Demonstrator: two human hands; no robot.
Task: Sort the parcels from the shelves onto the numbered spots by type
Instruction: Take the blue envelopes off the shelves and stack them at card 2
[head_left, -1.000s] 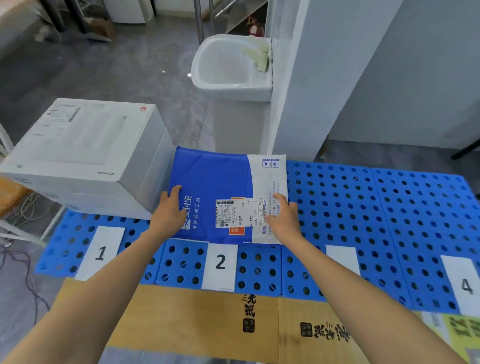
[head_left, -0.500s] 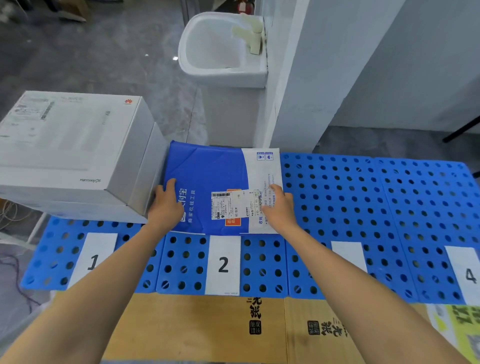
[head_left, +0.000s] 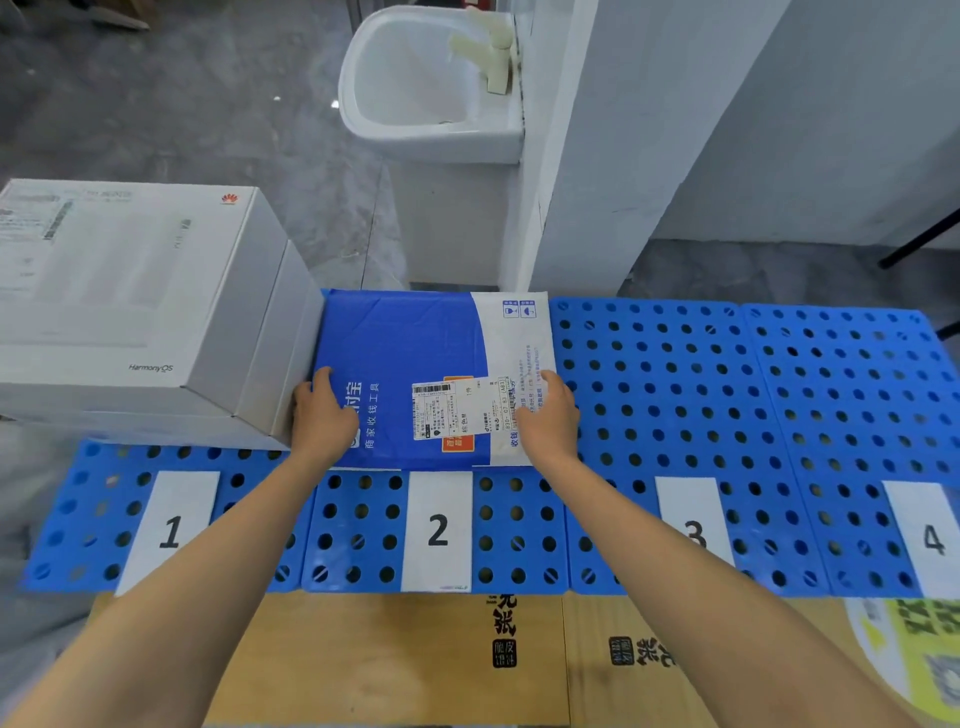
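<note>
A flat blue and white mailer parcel (head_left: 410, 343) with a shipping label lies on the blue perforated pallet (head_left: 727, 389), just behind the paper label 2 (head_left: 438, 530). Its left edge touches the white boxes (head_left: 130, 291) stacked behind label 1 (head_left: 170, 530). My left hand (head_left: 322, 415) holds the parcel's near left corner with the thumb on top. At the near right corner, my right hand (head_left: 548, 415) holds it the same way. The fingers of both hands are hidden under or behind the parcel's edges.
Labels 3 (head_left: 693, 525) and 4 (head_left: 932, 538) mark bare pallet to the right. Flattened cardboard (head_left: 363, 654) lies in front of the pallet. A white sink (head_left: 415, 78) and a white pillar (head_left: 597, 130) stand right behind the parcel.
The parcel has shifted slightly left until it meets the white boxes. Both hands have stayed on its near corners, and my view has tilted a little.
</note>
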